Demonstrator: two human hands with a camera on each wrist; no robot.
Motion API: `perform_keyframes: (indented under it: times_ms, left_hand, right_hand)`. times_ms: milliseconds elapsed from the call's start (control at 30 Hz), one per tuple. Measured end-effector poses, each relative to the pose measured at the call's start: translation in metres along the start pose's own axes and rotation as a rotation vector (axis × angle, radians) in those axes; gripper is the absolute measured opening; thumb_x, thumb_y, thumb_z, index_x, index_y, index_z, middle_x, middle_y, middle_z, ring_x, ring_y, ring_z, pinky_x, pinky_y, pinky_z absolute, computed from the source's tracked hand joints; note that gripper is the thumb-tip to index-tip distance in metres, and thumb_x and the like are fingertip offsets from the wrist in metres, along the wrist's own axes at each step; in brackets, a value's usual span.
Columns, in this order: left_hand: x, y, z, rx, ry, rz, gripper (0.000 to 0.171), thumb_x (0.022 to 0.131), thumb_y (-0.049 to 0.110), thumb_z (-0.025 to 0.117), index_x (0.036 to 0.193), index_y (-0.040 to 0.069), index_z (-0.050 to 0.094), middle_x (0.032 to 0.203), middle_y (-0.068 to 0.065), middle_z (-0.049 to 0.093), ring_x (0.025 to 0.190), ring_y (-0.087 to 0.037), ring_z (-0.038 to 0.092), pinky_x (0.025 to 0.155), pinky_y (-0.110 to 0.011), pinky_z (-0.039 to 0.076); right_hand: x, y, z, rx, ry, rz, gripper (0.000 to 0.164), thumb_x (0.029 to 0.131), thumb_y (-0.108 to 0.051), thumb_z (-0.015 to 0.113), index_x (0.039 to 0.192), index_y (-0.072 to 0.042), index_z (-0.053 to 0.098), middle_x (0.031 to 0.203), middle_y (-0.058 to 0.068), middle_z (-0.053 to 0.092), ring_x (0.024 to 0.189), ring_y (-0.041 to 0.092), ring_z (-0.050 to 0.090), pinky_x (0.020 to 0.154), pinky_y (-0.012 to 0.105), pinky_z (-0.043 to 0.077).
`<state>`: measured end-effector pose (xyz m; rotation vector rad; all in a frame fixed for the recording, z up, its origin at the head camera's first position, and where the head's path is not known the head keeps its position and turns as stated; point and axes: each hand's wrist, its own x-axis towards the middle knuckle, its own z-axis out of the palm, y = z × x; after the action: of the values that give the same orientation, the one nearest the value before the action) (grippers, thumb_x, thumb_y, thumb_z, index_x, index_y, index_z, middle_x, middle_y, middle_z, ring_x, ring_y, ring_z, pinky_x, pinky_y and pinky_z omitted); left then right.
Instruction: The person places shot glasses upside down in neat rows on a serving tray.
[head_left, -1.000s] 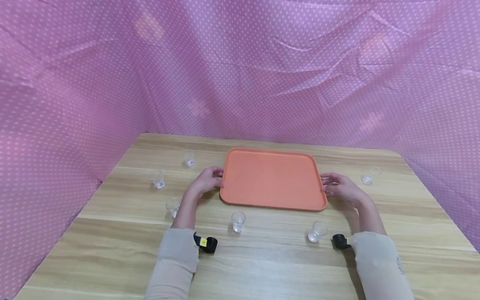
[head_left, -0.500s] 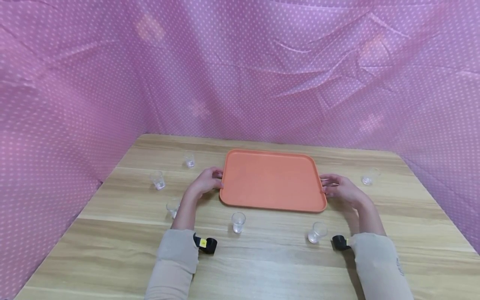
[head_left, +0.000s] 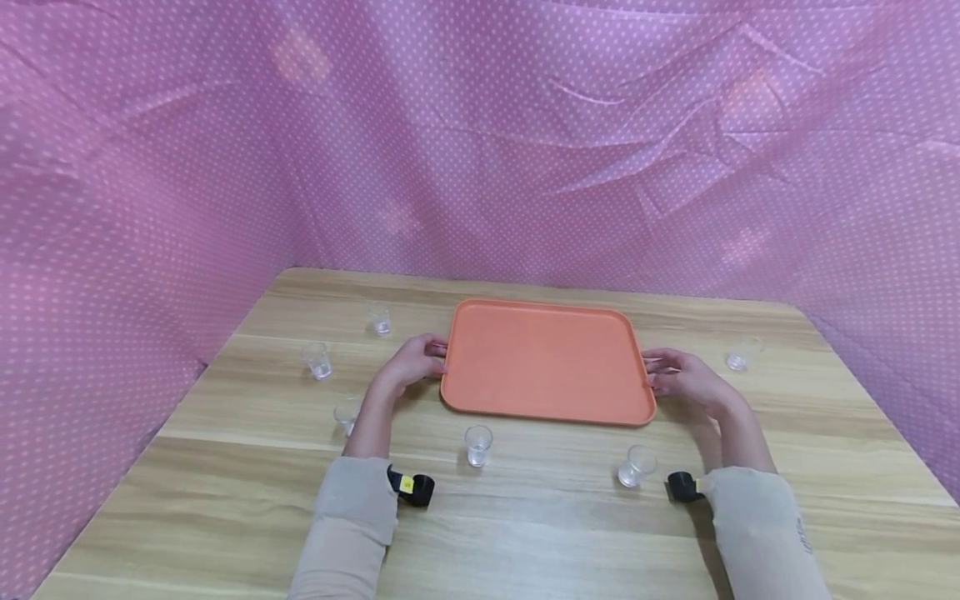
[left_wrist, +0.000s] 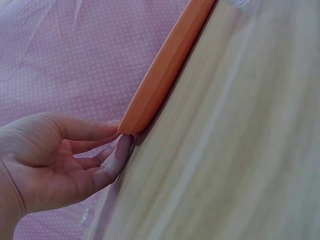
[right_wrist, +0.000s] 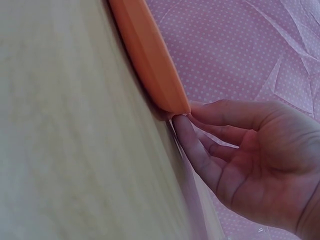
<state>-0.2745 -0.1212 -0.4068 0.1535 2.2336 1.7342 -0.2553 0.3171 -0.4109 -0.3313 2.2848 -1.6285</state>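
An orange rectangular tray (head_left: pixel 547 360) lies flat at the back middle of the wooden table, its inside bare. My left hand (head_left: pixel 414 363) pinches its left rim, and my right hand (head_left: pixel 688 379) pinches the right rim. In the left wrist view the thumb of the left hand (left_wrist: pixel 55 155) is on the rim and other fingertips (left_wrist: pixel 120 150) tuck under it. The right wrist view shows the right hand (right_wrist: pixel 260 155) holding the rim likewise, with the underside of the tray (right_wrist: pixel 150 60) close over the table.
Small clear glasses stand around the tray: one at back left (head_left: pixel 381 321), one farther left (head_left: pixel 319 364), one beside my left forearm (head_left: pixel 347 410). Two more, a front-middle glass (head_left: pixel 477 446) and a front-right glass (head_left: pixel 636 467), are nearer. Another glass (head_left: pixel 738 357) is at right. Pink dotted cloth (head_left: pixel 525 150) surrounds the table.
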Motion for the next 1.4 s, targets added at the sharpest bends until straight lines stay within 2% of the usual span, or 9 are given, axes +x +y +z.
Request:
perform_keyframes:
  times_ms: [367,1033,1133,1200,1300,1400]
  left_hand:
    - [0.002,-0.001,0.001,0.006,0.002,0.003,0.051,0.076,-0.02,0.052,0.125,-0.014,0.039,0.117,-0.028,0.049,0.093,-0.029,0.055,0.079,-0.031,0.049]
    - [0.002,-0.002,0.001,-0.01,0.0,0.003,0.05,0.076,-0.019,0.053,0.124,-0.015,0.04,0.115,-0.028,0.049,0.091,-0.029,0.056,0.079,-0.032,0.05]
    - [0.003,-0.002,0.001,-0.024,0.003,0.0,0.049,0.078,-0.018,0.054,0.125,-0.015,0.039,0.116,-0.029,0.049,0.094,-0.031,0.055,0.08,-0.032,0.049]
    - [0.003,-0.001,0.002,-0.026,0.017,0.003,0.049,0.079,-0.017,0.055,0.126,-0.015,0.039,0.118,-0.029,0.048,0.097,-0.033,0.055,0.081,-0.033,0.049]
    - [0.003,0.0,0.002,-0.032,0.042,0.003,0.051,0.079,-0.016,0.056,0.127,-0.014,0.039,0.121,-0.029,0.047,0.102,-0.036,0.053,0.082,-0.033,0.048]
    - [0.005,0.0,0.003,-0.043,0.056,0.001,0.052,0.079,-0.016,0.055,0.128,-0.014,0.039,0.122,-0.03,0.047,0.104,-0.038,0.052,0.083,-0.034,0.048]
  right_hand:
    - [0.0,0.0,-0.001,0.009,0.011,0.024,0.054,0.085,0.009,0.052,0.132,0.016,0.028,0.117,0.034,0.042,0.088,0.014,0.059,0.079,0.034,0.05]
    - [-0.001,-0.004,-0.002,0.0,0.006,0.019,0.055,0.086,0.008,0.052,0.133,0.016,0.025,0.12,0.036,0.04,0.09,0.014,0.058,0.08,0.033,0.049]
    - [-0.003,-0.006,-0.005,-0.036,0.063,-0.017,0.055,0.086,0.008,0.052,0.135,0.014,0.026,0.121,0.037,0.04,0.091,0.014,0.058,0.081,0.033,0.048]
    - [-0.006,-0.009,-0.009,-0.084,0.136,-0.062,0.053,0.088,0.005,0.052,0.135,0.012,0.028,0.122,0.034,0.043,0.093,0.012,0.057,0.081,0.029,0.048]
    - [-0.012,-0.017,-0.02,-0.118,0.286,-0.125,0.048,0.091,-0.004,0.054,0.134,0.008,0.035,0.115,0.014,0.054,0.093,0.007,0.056,0.081,0.02,0.045]
    - [-0.022,-0.023,-0.036,-0.1,0.457,-0.151,0.043,0.092,-0.012,0.057,0.131,-0.001,0.043,0.105,-0.009,0.056,0.092,0.0,0.054,0.078,0.012,0.042]
